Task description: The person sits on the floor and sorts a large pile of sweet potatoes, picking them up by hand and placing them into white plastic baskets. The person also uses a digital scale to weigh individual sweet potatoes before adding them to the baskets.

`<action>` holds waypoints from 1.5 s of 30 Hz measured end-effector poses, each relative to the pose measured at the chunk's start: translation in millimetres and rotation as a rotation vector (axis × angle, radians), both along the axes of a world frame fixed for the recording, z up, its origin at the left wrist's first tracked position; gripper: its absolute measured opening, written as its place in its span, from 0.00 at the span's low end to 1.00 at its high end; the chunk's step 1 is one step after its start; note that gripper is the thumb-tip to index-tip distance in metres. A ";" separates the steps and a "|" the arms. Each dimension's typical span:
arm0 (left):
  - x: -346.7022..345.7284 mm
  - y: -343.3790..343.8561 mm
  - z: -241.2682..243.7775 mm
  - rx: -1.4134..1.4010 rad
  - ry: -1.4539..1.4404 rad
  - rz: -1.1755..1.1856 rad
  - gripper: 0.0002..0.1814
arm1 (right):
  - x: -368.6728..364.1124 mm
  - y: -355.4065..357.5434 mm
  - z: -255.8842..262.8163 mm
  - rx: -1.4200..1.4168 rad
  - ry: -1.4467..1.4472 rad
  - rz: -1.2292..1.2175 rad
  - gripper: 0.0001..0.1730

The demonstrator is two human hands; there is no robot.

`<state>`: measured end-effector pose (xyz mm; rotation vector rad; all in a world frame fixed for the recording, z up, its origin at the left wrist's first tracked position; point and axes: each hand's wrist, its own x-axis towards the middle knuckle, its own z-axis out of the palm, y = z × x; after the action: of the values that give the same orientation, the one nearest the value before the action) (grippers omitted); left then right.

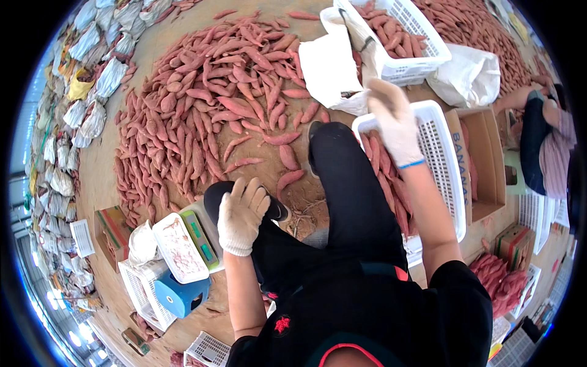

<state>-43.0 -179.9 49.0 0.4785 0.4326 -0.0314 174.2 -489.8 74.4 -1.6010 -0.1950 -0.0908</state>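
My left hand (241, 215), in a cream knit glove, lies over my left knee with nothing in it and its fingers slightly apart. My right hand (393, 120), in a matching glove with a blue cuff, is above the far end of a white plastic crate (435, 151); its fingers are blurred beside an opened white woven sack (328, 69). Whether those fingers hold anything is hard to see. Sweet potatoes (390, 183) lie inside the crate, partly under my forearm. Ahead of my knees spreads a large heap of red-skinned sweet potatoes (197, 110) on the dirt floor.
At my left stand a digital scale with a white tray (181, 247), a blue plastic stool (181, 293) and a cardboard box (112, 234). Another white crate (410, 64) holds sweet potatoes. A cardboard box (486, 174) stands at right, near another person (550, 142). Filled sacks (91, 114) line the left.
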 end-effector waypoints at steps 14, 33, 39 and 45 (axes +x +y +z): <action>181.5 141.8 -200.5 0.356 0.530 -0.027 0.15 | 18.3 251.2 -73.3 -1.168 -0.237 0.962 0.14; 385.5 216.4 -349.1 1.257 1.172 -0.268 0.46 | 77.1 271.0 -99.7 -1.173 -0.212 0.884 0.09; 334.8 244.4 -383.7 1.337 1.007 -0.039 0.37 | 83.1 281.2 -89.3 -1.156 -0.233 0.890 0.08; 332.7 137.5 -341.7 1.847 0.398 -0.153 0.26 | 118.5 266.1 -81.4 -1.206 -0.154 0.728 0.14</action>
<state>289.7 -42.4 -292.7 2.3516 0.7385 0.1486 292.7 -223.7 -7.0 -2.5912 -1.0923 0.5730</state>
